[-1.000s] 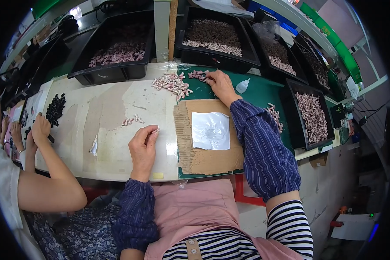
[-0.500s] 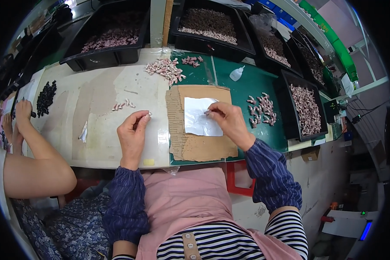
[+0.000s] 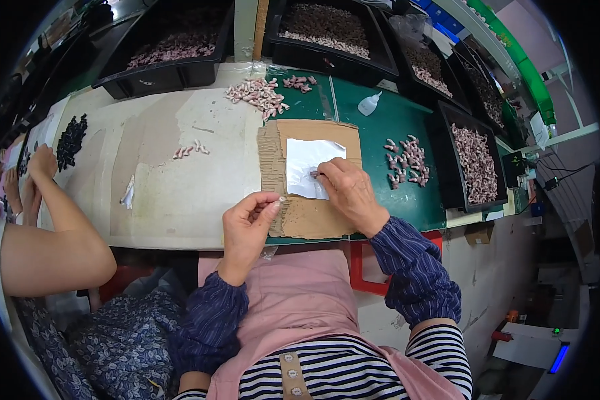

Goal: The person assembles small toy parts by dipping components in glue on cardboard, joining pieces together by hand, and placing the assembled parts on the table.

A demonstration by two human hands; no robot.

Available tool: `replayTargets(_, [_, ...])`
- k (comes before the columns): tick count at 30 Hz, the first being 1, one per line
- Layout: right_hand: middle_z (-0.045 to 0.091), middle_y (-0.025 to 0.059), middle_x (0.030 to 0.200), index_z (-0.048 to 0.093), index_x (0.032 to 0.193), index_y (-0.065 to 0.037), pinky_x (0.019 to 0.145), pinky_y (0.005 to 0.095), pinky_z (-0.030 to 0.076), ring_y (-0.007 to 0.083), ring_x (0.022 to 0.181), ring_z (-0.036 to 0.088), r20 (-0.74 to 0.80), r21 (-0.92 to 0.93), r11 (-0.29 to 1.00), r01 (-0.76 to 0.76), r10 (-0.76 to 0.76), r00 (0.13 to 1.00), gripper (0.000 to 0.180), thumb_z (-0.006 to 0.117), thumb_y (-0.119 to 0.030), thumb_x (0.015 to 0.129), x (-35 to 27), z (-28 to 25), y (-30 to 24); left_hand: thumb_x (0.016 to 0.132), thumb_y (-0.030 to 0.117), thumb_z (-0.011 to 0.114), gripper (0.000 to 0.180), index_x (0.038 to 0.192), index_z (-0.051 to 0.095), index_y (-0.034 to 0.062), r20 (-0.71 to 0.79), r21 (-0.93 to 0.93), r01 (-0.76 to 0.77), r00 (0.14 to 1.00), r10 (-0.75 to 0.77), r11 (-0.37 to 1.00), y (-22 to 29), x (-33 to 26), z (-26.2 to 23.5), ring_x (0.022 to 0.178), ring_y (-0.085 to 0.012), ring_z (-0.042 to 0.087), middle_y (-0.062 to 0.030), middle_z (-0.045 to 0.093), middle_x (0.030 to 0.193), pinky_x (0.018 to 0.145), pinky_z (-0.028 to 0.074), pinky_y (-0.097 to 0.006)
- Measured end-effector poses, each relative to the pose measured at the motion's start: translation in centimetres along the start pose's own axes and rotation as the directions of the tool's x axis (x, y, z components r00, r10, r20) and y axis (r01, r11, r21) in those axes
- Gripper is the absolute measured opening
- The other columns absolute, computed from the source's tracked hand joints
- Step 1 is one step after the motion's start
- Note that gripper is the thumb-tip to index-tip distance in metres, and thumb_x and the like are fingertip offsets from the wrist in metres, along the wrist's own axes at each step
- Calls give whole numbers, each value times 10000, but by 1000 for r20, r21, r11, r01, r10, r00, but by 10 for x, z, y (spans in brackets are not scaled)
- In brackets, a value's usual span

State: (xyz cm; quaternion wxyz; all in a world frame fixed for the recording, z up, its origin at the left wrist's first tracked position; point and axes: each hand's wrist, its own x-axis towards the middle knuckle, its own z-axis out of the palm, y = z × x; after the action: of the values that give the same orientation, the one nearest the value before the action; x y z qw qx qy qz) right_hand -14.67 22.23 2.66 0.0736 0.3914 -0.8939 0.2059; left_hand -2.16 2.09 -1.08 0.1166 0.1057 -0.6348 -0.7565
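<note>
My left hand (image 3: pixel 248 230) is closed in a pinch on a small whitish piece (image 3: pixel 281 199), held just over the left part of a cardboard sheet (image 3: pixel 313 217). Over a white sheet (image 3: pixel 303 152) lying on that cardboard, my right hand (image 3: pixel 352 193) pinches a small dark piece (image 3: pixel 315 175), mostly hidden by the fingertips. Farther left, a few pinkish-white pieces (image 3: pixel 192 150) lie on the pale table covering. To the right of the cardboard is a loose group of pink-and-white pieces (image 3: pixel 408 162) on the green mat.
A heap of pinkish pieces (image 3: pixel 257 97) and a small white squeeze bottle (image 3: pixel 369 103) stand farther back. Black bins (image 3: pixel 163 81) of similar pieces line the back, another bin (image 3: pixel 455 175) the right. At left, a co-worker's arm (image 3: pixel 67 220) reaches near black pieces (image 3: pixel 71 142).
My left hand has moved right with its whitish piece, from the pale covering to the cardboard's edge. My right hand has shifted slightly and stays at the white sheet.
</note>
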Motion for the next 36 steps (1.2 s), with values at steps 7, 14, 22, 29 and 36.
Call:
replayTargets(7, [648, 141, 889, 667, 986, -33, 717, 444, 528, 359, 836, 653, -24, -66, 998, -25, 23, 999, 107, 684, -45, 880, -2, 4, -3, 939, 44, 733, 149, 1066, 724, -33, 7, -9, 15, 1000, -14, 1000, 0, -2, 12, 783, -55, 624, -25, 720, 894, 724, 522, -212])
replayTargets(14, [722, 131, 919, 689, 1011, 15, 701, 334, 567, 235, 797, 718, -77, 481, 858, -177, 243, 967, 138, 721, 5, 877, -11, -18, -50, 931, 26, 729, 135, 1058, 722, -16, -43, 140, -61, 997, 68, 988, 8, -6, 18, 769, -65, 629, -36, 727, 892, 705, 525, -223])
replayTargets(22, [725, 126, 912, 684, 984, 33, 704, 303, 579, 196, 802, 719, -24, 561, 803, -202, 260, 965, 110, 727, 11, 885, -22, -13, -60, 876, -20, 738, 149, 1020, 727, 19, 19, 410, -282, 953, 301, 867, 16, -9, 24, 726, -169, 674, -105, 732, 903, 645, 530, -285])
replayTargets(29, [680, 155, 845, 655, 931, 38, 615, 349, 542, 259, 718, 684, -54, 644, 742, -184, 284, 957, 89, 716, -4, 882, -28, -1, -65, 833, -56, 727, 161, 974, 682, 7, 106, 489, -484, 859, 501, 726, 16, -8, 28, 810, -317, 689, -146, 709, 907, 693, 549, -375])
replayTargets(36, [694, 116, 846, 668, 960, 40, 641, 285, 545, 173, 731, 680, -48, 736, 639, -222, 377, 925, 72, 703, 3, 908, -32, 13, -62, 844, -23, 733, 132, 958, 679, 19, 106, 494, -493, 852, 513, 716, 15, -5, 31, 789, -322, 682, -142, 703, 888, 685, 544, -387])
